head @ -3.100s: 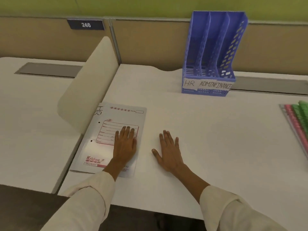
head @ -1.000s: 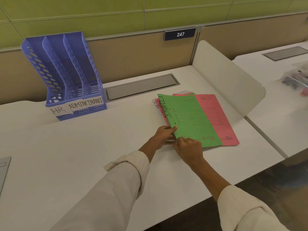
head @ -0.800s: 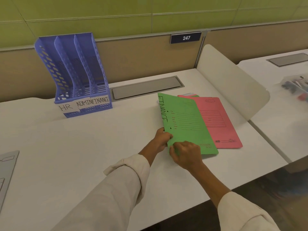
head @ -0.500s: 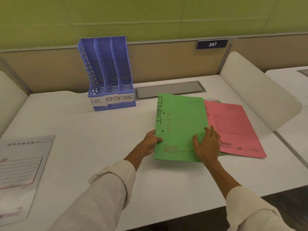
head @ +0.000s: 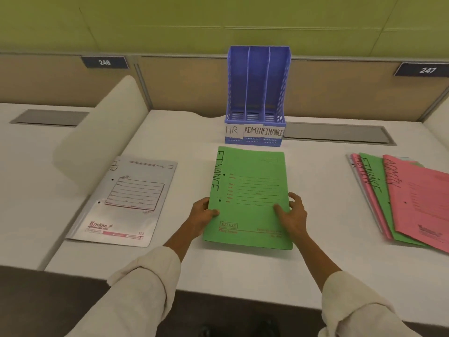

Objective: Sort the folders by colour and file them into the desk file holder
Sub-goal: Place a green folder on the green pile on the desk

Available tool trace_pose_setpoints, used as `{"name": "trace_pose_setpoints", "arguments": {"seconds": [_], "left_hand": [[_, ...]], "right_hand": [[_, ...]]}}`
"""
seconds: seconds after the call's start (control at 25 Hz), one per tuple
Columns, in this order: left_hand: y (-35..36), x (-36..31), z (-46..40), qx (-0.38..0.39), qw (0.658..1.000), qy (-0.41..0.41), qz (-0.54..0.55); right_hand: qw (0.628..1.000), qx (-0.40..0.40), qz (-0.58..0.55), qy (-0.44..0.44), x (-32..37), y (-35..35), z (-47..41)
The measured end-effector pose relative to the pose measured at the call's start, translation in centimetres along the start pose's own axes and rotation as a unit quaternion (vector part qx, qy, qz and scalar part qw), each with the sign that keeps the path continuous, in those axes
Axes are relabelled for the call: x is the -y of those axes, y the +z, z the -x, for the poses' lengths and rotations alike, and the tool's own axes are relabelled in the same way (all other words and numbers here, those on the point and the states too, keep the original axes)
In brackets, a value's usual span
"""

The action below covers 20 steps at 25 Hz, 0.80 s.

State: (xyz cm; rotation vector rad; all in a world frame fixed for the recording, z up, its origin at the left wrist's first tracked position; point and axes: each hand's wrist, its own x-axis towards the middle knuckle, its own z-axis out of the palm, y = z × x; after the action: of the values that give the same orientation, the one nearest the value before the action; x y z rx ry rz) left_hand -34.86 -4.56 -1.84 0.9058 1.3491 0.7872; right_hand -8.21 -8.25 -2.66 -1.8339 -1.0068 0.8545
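White surface (head: pixel 243 268) backed by tan partition panels and a green wall. Blue desk file holder (head: pixel 258 81) upright at the rear centre, three compartments labelled HR, ADMIN, FINANCE, all showing bare blue inside. Green folder (head: pixel 252 186) marked FINANCE lying flat just in front of the holder, not touching it. Left hand (head: pixel 202 216) at the folder's left edge, grip pinching that edge, thumb on top. Right hand (head: pixel 292 215) at the right edge, thumb on the cover, fingers curled round the side. Grey folder (head: pixel 126 200) marked HR flat at left, well apart from the green one. Fanned pile of folders (head: pixel 398 200) at right: pink, green, pink ADMIN uppermost, grey edge beneath.
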Motion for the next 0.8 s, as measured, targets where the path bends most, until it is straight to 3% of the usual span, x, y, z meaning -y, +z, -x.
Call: {"name": "trace_pose_setpoints", "arguments": {"seconds": [0.16, 0.4, 0.56, 0.68, 0.8], "left_hand": [[-5.6, 1.9, 1.0, -0.101, 0.980, 0.070, -0.158], [-8.6, 4.1, 1.1, -0.132, 0.919, 0.120, -0.352], [-8.3, 5.2, 1.9, -0.176, 0.870, 0.147, -0.436], [-8.3, 5.9, 2.2, -0.171, 0.837, 0.151, -0.497], [-8.4, 6.3, 2.2, -0.163, 0.809, 0.156, -0.543]], "right_hand": [[0.999, 0.031, 0.008, -0.025, 1.1, 6.3, 3.0], [0.990, 0.063, 0.102, -0.077, 1.3, 10.8, 5.0], [0.975, 0.093, 0.199, -0.045, 2.0, 12.1, 5.0], [0.924, 0.082, 0.370, -0.044, 2.2, 12.7, 5.5], [0.886, 0.088, 0.450, -0.070, 1.1, 13.2, 6.8]]}}
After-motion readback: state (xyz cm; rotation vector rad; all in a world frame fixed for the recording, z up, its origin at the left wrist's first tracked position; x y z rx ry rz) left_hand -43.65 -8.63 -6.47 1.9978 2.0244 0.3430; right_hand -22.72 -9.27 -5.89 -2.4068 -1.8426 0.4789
